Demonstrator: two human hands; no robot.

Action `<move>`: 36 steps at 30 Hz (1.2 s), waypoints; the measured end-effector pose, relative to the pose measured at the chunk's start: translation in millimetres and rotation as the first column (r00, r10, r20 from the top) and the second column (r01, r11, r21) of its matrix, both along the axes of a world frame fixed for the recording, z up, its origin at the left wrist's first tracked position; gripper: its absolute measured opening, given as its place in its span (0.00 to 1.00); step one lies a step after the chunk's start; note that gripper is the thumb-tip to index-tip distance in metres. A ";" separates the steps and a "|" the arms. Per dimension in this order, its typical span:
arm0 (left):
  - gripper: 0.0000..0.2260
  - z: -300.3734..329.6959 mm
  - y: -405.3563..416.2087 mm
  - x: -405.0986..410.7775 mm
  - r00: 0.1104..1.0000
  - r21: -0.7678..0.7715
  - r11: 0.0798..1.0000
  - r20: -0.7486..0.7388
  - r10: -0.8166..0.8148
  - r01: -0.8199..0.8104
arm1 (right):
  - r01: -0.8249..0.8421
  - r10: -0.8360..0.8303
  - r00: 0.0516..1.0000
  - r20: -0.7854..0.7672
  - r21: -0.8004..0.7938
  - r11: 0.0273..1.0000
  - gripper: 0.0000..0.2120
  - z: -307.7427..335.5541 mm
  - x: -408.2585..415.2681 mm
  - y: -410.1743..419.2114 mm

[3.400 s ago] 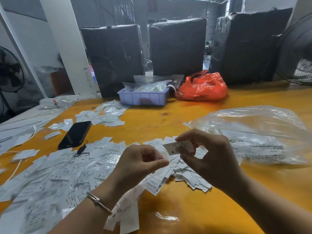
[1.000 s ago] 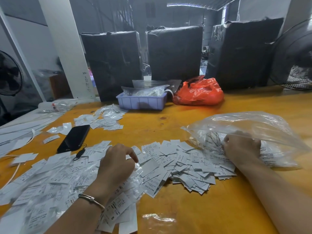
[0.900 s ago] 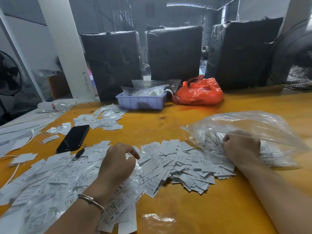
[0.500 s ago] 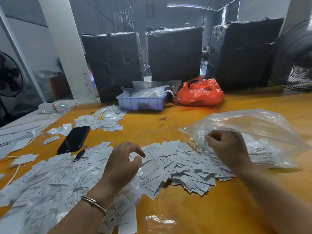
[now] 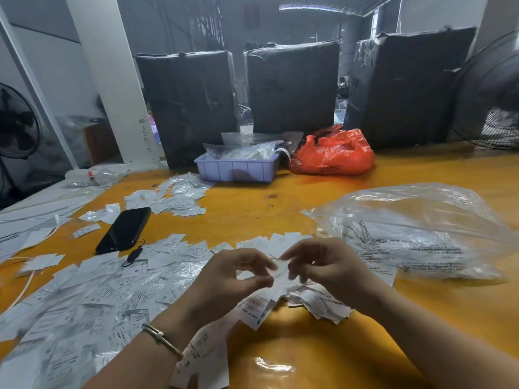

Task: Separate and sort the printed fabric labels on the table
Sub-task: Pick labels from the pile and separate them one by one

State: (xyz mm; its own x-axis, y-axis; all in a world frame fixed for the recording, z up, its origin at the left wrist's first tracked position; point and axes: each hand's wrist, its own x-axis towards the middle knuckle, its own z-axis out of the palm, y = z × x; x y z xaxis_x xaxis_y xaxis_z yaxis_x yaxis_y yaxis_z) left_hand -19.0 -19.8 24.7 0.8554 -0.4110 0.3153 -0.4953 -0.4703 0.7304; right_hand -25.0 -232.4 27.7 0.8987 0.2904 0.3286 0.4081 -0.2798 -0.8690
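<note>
Both hands meet above the label pile (image 5: 118,293) on the table (image 5: 280,209). The left hand (image 5: 233,276) and right hand (image 5: 328,265) each hold a pinching grip on one blurred white label (image 5: 280,272) between them. A clear bag (image 5: 415,228) lies just right of the pile; a black phone (image 5: 123,230) lies behind its left part.

labels (image 5: 92,293): white, printed | scattered flat | yellow table (image 5: 280,203)
</note>
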 end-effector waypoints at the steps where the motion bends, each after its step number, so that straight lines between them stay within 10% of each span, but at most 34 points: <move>1: 0.05 0.2 -0.3 -0.3 1.000 -0.018 1.000 0.007 0.025 -0.025 | 0.074 -0.073 0.997 0.029 -0.009 0.997 0.09 -0.5 2.3 -3.1; 6: 0.05 1.5 5.2 2.5 0.983 -0.059 0.982 0.030 0.182 -0.180 | 0.503 -0.428 0.862 0.274 -0.349 0.790 0.08 0.8 17.1 -34.4; 15: 0.05 0.0 5.7 2.7 0.979 -0.085 0.975 -0.002 0.205 -0.204 | 0.123 -0.211 0.977 -0.027 -0.736 0.666 0.21 13.3 18.5 -54.5; 25: 0.07 1.6 4.0 0.5 0.982 -0.134 0.976 -0.097 0.162 -0.174 | 0.060 -0.175 0.981 -0.078 -0.741 0.669 0.10 19.9 20.8 -66.9; 36: 0.02 3.3 1.9 -0.7 0.979 -0.173 0.975 -0.171 0.109 -0.139 | 0.019 -0.098 0.984 -0.151 -0.459 0.888 0.04 21.4 24.6 -76.6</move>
State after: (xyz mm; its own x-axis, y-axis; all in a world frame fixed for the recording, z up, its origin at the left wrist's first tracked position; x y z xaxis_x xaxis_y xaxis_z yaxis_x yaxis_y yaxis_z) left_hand -19.8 -17.9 28.1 0.9412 -0.2469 0.2306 -0.3118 -0.3717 0.8744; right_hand -0.4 -309.1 49.2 0.9483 0.3169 0.0192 0.2407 -0.6784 -0.6941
